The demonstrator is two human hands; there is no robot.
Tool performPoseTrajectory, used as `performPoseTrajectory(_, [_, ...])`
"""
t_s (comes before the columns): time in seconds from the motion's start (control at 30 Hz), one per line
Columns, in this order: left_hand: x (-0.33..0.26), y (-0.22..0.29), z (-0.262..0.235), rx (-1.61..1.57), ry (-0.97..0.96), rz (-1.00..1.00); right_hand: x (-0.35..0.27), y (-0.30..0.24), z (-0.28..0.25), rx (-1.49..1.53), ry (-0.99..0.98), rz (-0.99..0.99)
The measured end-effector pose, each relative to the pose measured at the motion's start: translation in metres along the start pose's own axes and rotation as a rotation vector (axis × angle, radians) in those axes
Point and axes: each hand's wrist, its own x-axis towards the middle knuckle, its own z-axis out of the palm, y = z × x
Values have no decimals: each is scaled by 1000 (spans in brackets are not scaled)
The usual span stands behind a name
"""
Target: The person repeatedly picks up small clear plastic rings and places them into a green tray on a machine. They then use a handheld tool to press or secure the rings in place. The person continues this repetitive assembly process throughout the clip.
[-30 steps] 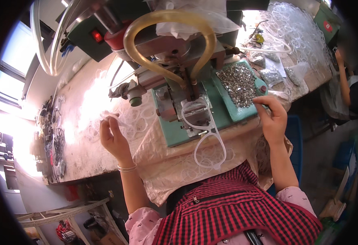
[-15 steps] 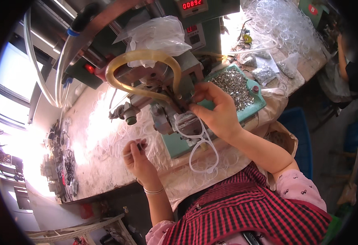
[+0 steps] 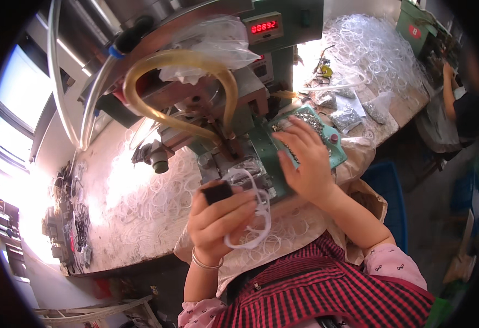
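Observation:
My left hand (image 3: 217, 224) is closed in front of the machine, gripping a white looped plastic strap (image 3: 264, 218). The strap's loops hang by the fingers, slightly blurred. A black piece (image 3: 217, 192) covers or sits against one of the left fingers; I cannot tell which. My right hand (image 3: 309, 167) holds nothing visible, its fingers stretched over the green tray (image 3: 336, 156). Small shiny metal parts (image 3: 308, 116) fill the tray, partly hidden under that hand. Between the hands lies the machine's metal work area (image 3: 250, 167), below a bent amber hose (image 3: 182, 57).
A large pile of clear plastic loops (image 3: 373, 52) covers the table's back right, near bags of metal parts (image 3: 346, 119). More loops (image 3: 163, 191) lie at left. A green knob (image 3: 160, 164) juts from the machine. Another person (image 3: 463, 109) works at far right.
My left hand has come right and taken hold of the white strap, which has left the machine's work area. My right hand has moved from the machine to over the tray, fingers spreading.

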Motion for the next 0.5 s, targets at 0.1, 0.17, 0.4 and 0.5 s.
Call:
performPoseTrajectory(0.1, [-2,-10,6,-36,-112,51,-16,47,-6,-375,-83,159])
performPoseTrajectory(0.17, [1,-13,7,-49,-152,20,-23,70,-6,-336,-36,187])
performPoseTrajectory(0.4, [-3,-21,4,-64,-208,24,-30,83,9,-270,35,100])
performPoseTrajectory(0.5, [-23,-15,13,-33,-142,-5,-24,89,16,-134,-48,87])
